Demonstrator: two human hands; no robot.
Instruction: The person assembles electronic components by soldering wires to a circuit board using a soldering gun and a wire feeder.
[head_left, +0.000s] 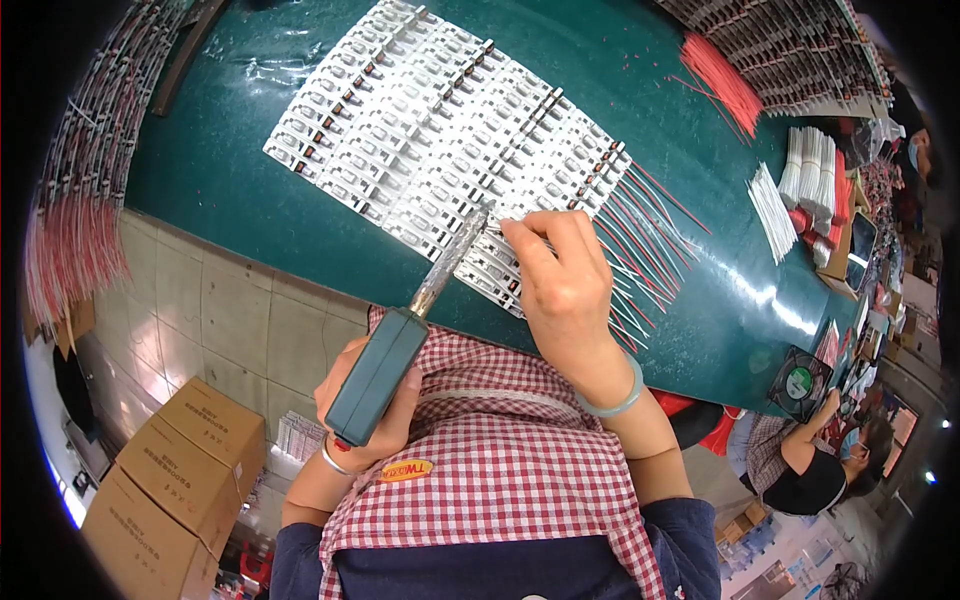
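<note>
My left hand (368, 395) is wrapped round the dark green handle of a soldering gun (375, 375). Its long silvery barrel points up and away, and the tip meets the near part of a white panel of small circuit boards (420, 130). Just right of that tip, my right hand (565, 280) is closed in a pinch low over the panel; what lies between the fingertips is too small to make out. Red and white wires (640, 245) run off the panel's right edge, partly behind my right hand.
The panel lies on a green table (220, 190). Loose red wires (718, 85) and white wire bundles (805, 180) are at the right. Wired boards hang at the far left (90, 170). Cardboard boxes (185, 470) stand lower left; a co-worker (815, 450) sits at the right by a fan (800, 382).
</note>
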